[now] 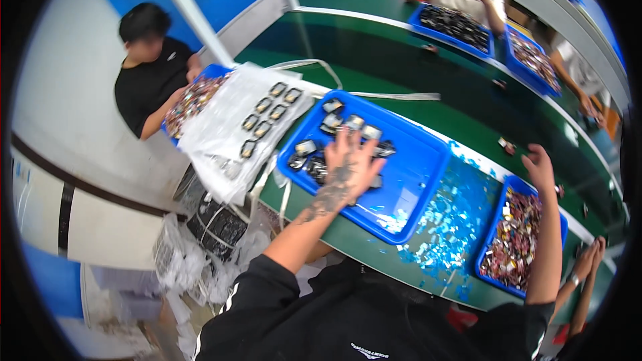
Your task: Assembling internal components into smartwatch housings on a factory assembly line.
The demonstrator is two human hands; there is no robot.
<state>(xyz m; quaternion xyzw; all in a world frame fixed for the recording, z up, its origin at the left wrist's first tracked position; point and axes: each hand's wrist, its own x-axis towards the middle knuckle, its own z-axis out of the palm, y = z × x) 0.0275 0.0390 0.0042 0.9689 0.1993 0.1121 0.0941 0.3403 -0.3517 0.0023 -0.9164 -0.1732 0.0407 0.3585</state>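
My left hand [351,164] lies spread, palm down, inside a blue tray [408,197]. Its fingers are stretched over small black parts with pale tops [332,122] gathered at the tray's left and far side. What lies under the palm is hidden. My right hand [539,164] is raised at the green belt's near edge, beyond a second blue tray [479,259] full of small reddish and silvery pieces [511,244]. Its fingers are apart and slightly bent, with nothing visible in them. A small dark part [507,146] lies on the belt to its left.
Blue film scraps [445,227] litter the table between the trays. White sheets [217,130] bearing rows of black parts lie left. A co-worker [150,67] sits there with another tray; more people work across the green belt [401,60]. A metal frame [190,10] rises far left.
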